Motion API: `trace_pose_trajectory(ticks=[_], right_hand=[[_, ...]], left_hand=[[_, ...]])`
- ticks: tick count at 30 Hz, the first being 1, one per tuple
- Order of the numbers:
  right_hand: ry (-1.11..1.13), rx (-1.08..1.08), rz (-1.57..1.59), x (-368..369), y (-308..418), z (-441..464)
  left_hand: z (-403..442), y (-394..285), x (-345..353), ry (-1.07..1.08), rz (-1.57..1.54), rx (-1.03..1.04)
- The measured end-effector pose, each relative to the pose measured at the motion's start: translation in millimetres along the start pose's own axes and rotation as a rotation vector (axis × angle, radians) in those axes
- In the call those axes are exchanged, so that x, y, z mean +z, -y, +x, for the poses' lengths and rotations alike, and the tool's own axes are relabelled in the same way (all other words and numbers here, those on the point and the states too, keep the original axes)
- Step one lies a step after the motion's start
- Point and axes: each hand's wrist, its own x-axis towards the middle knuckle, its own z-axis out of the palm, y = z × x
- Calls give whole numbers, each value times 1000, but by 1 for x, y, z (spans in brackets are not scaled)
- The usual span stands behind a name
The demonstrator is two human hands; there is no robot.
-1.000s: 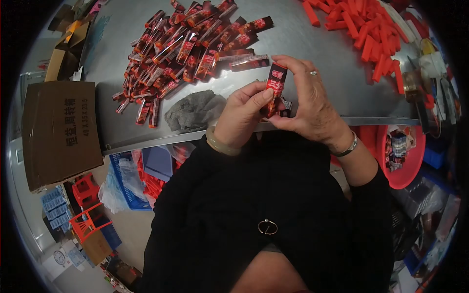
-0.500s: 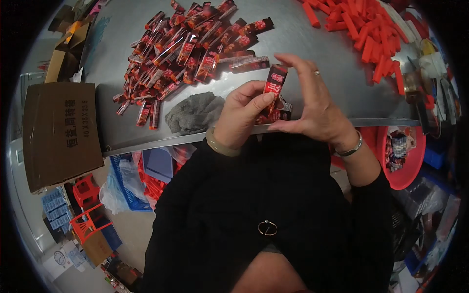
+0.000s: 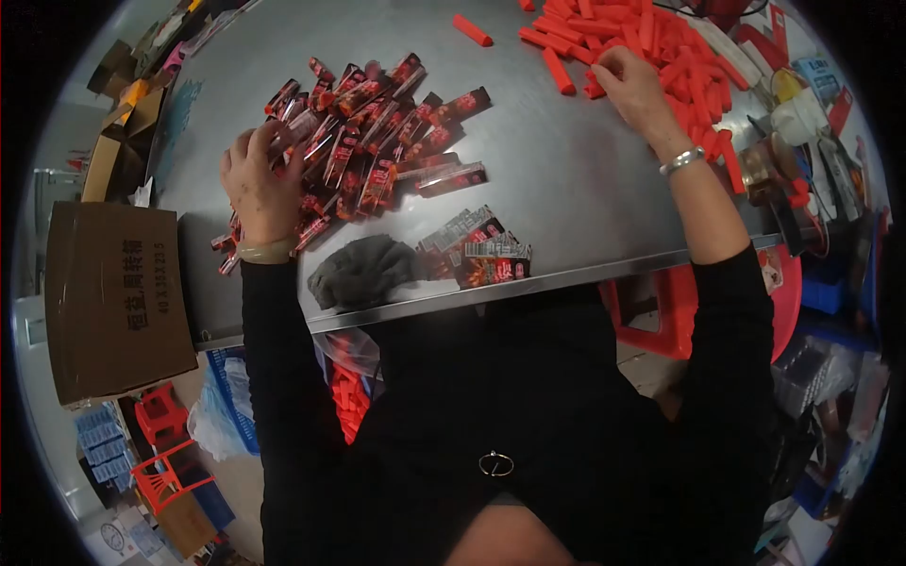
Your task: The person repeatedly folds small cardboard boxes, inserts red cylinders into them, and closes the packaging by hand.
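Observation:
On the left of the metal table, my left hand (image 3: 260, 189) reaches into a heap of small red-and-black packs (image 3: 377, 179) with clear plastic. Its fingers and thumb are curled round one clear-wrapped pack (image 3: 300, 128) in the heap. Over at the right, my right hand (image 3: 642, 99) is at the near side of a pile of orange-red sticks (image 3: 698, 80). Its fingertips are pinched together among the sticks; what lies between them is hidden. Flat printed red-and-black sleeves (image 3: 495, 261) with barcodes lie at the table's front edge, between my arms.
A crumpled grey cloth (image 3: 363, 272) lies beside the sleeves. One loose orange-red stick (image 3: 472, 30) rests apart, near the far side of the metal table (image 3: 566, 189). At left stands a cardboard box (image 3: 118, 302); a red plastic basin (image 3: 785, 292) is below the right end.
My hands have parted: the left went to the packs, the right to the orange-red sticks. The printed pack held in my left hand before is no longer in front of me.

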Motion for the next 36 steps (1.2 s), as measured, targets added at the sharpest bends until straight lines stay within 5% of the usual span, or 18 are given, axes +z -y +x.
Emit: trace_pose_trajectory(ticks=[3,5,9,13,18,28,33,36], right_hand=[[48,-53,-306,23,9,14],[39,-39,-401,38,16,17],[66,-74,-699,55,20,12],[176,-212,-936,48,46,-7],[89,-134,-429,34,38,-22],[-104,9,459,0,27,-59],[124,290,706,-18,65,-87],[294,171,962,-19,58,-97]], left_hand=[[-11,-46,2,15,-140,116],[-38,-85,5,221,-480,94],[-79,-143,12,490,-603,80],[-97,-153,23,450,-648,41],[-97,-149,32,594,-802,-101],[-93,-149,31,403,-764,-15],[-96,-148,29,320,-796,-109],[-92,-151,24,243,-817,-137]])
